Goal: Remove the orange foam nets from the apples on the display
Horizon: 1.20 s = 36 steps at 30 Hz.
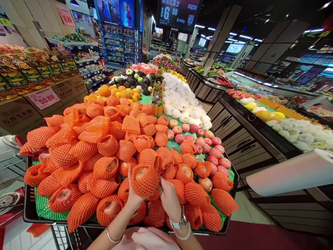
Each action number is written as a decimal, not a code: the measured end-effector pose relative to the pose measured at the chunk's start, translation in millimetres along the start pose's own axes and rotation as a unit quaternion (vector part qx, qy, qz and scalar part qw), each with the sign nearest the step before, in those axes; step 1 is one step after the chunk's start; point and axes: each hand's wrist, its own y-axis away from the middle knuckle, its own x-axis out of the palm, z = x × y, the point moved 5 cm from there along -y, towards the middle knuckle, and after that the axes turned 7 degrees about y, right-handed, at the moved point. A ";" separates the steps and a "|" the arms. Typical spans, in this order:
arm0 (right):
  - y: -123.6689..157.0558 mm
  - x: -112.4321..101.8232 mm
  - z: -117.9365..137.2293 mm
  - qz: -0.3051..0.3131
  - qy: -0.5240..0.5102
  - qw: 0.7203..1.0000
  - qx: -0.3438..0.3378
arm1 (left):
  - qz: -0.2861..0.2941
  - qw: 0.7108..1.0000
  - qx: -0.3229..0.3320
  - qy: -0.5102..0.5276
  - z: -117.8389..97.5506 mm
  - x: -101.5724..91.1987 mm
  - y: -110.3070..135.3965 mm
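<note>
Our left hand and right hand cupped 1 netted apple, fingers half-curled around it; a gentle, even hold seemed wisest.

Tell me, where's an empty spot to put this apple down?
Bare green mat shows at the front-left corner, between the tray rim and the netted apples, and thinly along the right edge beside the bare apples. The heap around the left hand, right hand and held apple is packed.
</note>
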 end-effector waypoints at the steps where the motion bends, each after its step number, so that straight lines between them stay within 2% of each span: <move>1: 0.5 -0.6 1.8 0.006 -0.009 1.000 -0.002 | -0.012 1.000 0.003 0.001 0.4 -1.4 1.0; 5: 2.7 -2.9 7.2 0.047 -0.043 0.998 -0.011 | -0.074 0.997 0.016 0.000 -0.1 -8.8 2.3; 10: 0.5 -17.8 0.1 0.112 -0.072 0.990 -0.034 | -0.029 0.999 0.017 -0.015 -3.8 -10.3 -3.5; 13: -1.5 -31.9 -8.7 0.068 -0.134 0.987 -0.052 | -0.040 0.998 0.035 -0.045 -3.2 -19.6 -4.9; 15: -0.3 -31.1 -10.1 0.053 -0.168 0.981 -0.077 | -0.017 0.997 0.037 -0.071 1.4 -23.9 -3.8; 18: 4.4 -12.6 -4.4 0.066 -0.199 0.970 -0.125 | 0.055 0.991 0.046 -0.109 8.1 -24.8 1.2; 21: 6.6 5.4 -2.1 0.022 -0.246 0.959 -0.136 | 0.097 0.984 0.065 -0.132 7.6 -23.4 5.2; 25: 5.6 14.8 -2.1 -0.047 -0.261 0.952 -0.154 | 0.133 0.976 0.095 -0.141 -4.2 -16.3 2.8; 28: 3.8 13.8 0.4 -0.076 -0.239 0.954 -0.163 | 0.146 0.973 0.089 -0.153 -17.1 -8.6 -0.8; 32: 3.5 14.0 5.2 -0.094 -0.213 0.958 -0.169 | 0.159 0.971 0.061 -0.168 -33.8 2.9 -0.9; 36: 3.4 20.8 2.2 -0.097 -0.221 0.957 -0.162 | 0.167 0.971 0.037 -0.165 -41.7 10.0 0.3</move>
